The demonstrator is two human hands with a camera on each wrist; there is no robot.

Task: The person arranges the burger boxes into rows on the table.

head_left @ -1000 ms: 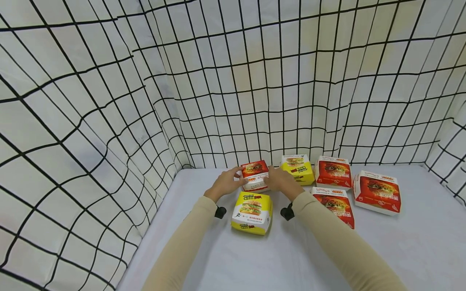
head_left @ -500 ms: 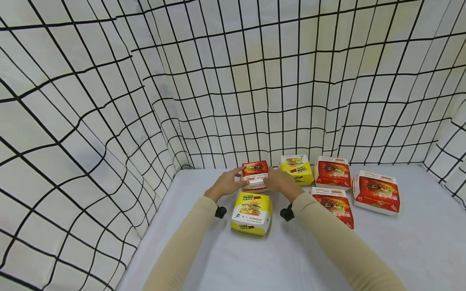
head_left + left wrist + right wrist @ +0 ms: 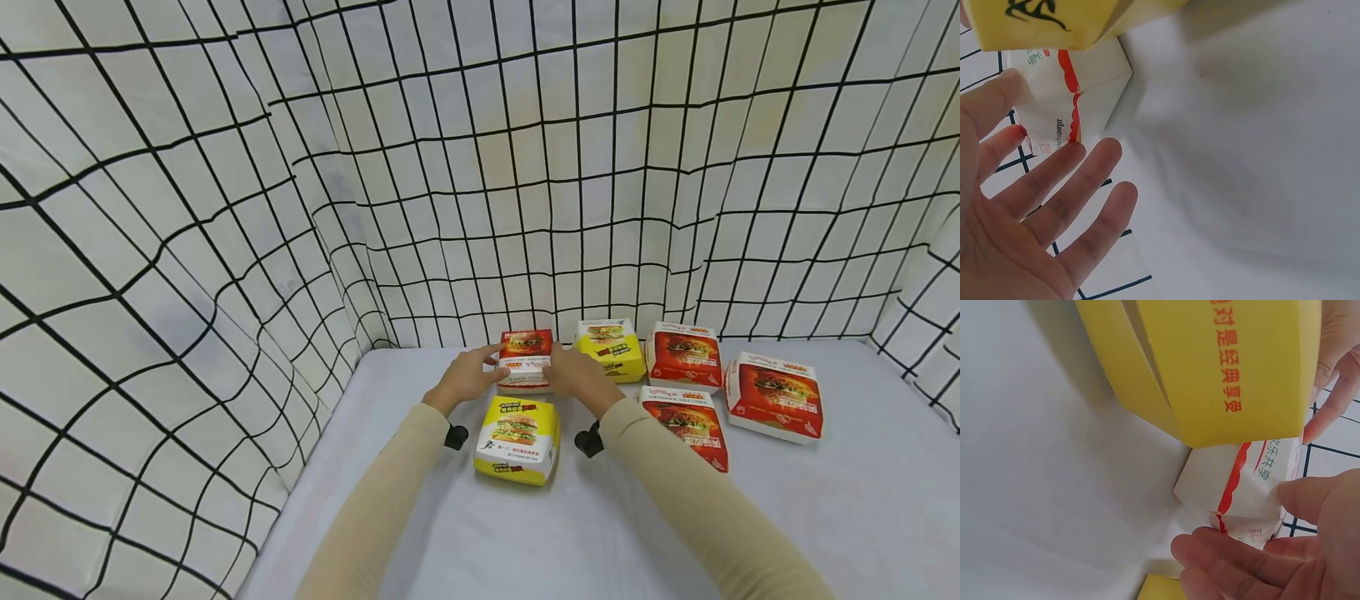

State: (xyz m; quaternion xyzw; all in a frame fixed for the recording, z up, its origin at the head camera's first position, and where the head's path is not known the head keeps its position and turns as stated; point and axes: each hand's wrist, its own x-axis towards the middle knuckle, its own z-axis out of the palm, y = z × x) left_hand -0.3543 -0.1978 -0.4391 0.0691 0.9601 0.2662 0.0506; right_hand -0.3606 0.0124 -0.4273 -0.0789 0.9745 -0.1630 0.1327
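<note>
- The red-and-white lidded cardboard burger box [image 3: 527,360] sits at the back of the white tabletop [image 3: 517,542], between both hands, close to the white backdrop with black grid lines [image 3: 465,250].
- The left hand [image 3: 462,379] holds its left side: thumb on the near face, the other fingers fanned out toward the side, fairly straight.
- The right hand [image 3: 583,375] mirrors it, thumb on the near face and fingers reaching round the right side; how firmly either one presses, I cannot tell.
- Thin folded card by the look of it, so likely light; whether anything is inside is hidden.
- The walls should be stiff along the corners and give in the middle, so a hard squeeze could dent them.
- The printed surface has a slight sheen and may slide under dry fingertips.
- Best hold: low on both side walls, near the corners, with even, gentle pressure, keeping off the lid seam.
- The yellow-and-white cardboard burger box [image 3: 516,440] lies just in front, leaving little room for a near-side approach.
</note>
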